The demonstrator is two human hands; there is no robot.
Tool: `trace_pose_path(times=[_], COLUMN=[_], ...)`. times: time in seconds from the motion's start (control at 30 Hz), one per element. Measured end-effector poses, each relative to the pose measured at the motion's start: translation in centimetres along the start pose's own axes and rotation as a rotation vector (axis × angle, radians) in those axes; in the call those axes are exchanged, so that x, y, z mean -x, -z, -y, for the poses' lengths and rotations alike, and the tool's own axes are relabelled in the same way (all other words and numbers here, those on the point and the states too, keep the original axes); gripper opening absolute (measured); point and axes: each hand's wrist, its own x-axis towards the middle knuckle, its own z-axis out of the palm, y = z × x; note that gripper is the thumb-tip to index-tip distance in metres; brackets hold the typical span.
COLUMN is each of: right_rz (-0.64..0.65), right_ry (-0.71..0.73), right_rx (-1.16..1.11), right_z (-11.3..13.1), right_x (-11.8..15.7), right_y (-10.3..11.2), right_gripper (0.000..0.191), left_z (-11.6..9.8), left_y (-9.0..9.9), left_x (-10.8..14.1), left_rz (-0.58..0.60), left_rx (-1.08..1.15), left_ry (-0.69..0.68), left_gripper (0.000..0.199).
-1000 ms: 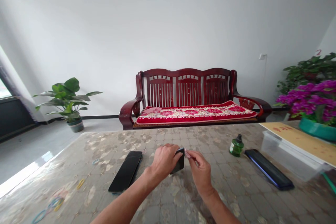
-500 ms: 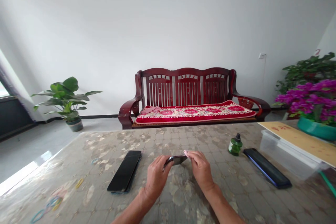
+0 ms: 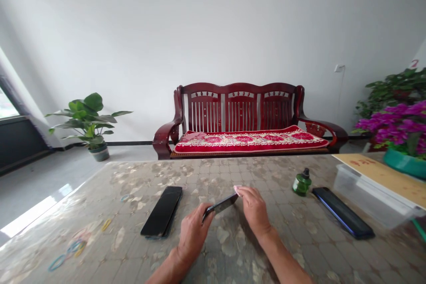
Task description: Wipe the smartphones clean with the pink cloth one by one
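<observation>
My left hand (image 3: 195,227) is closed around one end of a dark phone (image 3: 223,204), held tilted above the table with its far end raised to the right. Between the fingers of my right hand (image 3: 254,208) is a small pinkish-white cloth (image 3: 237,189), pinched at the phone's upper right end. Whether the cloth touches the phone there is hard to make out. A second black phone (image 3: 162,211) lies flat to the left of my hands. To the right lies a dark phone with a blue edge (image 3: 342,212), beside a small green bottle with a black cap (image 3: 301,182).
Coloured rubber bands (image 3: 71,248) lie on the left of the patterned table cover (image 3: 133,270). At the right stand a clear plastic box (image 3: 366,195) with a tan board (image 3: 382,175) on top and a teal pot (image 3: 404,162) of purple flowers. A wooden bench (image 3: 239,108) stands behind.
My left hand has moved slightly left and down, so the phone shows longer and more tilted. The right hand keeps the cloth near its far end. The whole view has shifted a little.
</observation>
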Motion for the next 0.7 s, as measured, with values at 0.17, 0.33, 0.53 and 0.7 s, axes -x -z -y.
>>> trace_pose_path(times=[0.17,0.33,0.53,0.7], right_rz=[-0.109,-0.047,0.148,0.216], right_ry=[-0.131,-0.101,-0.073,-0.082], right_rx=[-0.028,-0.070,-0.026,0.037], right_z=[-1.7,-0.4,0.4,0.5], right_x=[0.4,1.1,2.2,2.4], right_y=[-0.2,-0.8,-2.2,-2.5], right_gripper=[0.033,0.032,0.033,0.033], left_z=[0.6,1.2,1.7,1.8], left_y=[-0.7,-1.5,-2.0,-1.8], left_x=[0.0,-0.5,-1.0,0.0], left_rz=[-0.044,-0.065,0.037,0.163], left_rx=[0.137,0.283,0.302,0.275], left_ry=[0.140,0.265,0.374,0.331], left_gripper=[0.032,0.036,0.038,0.053])
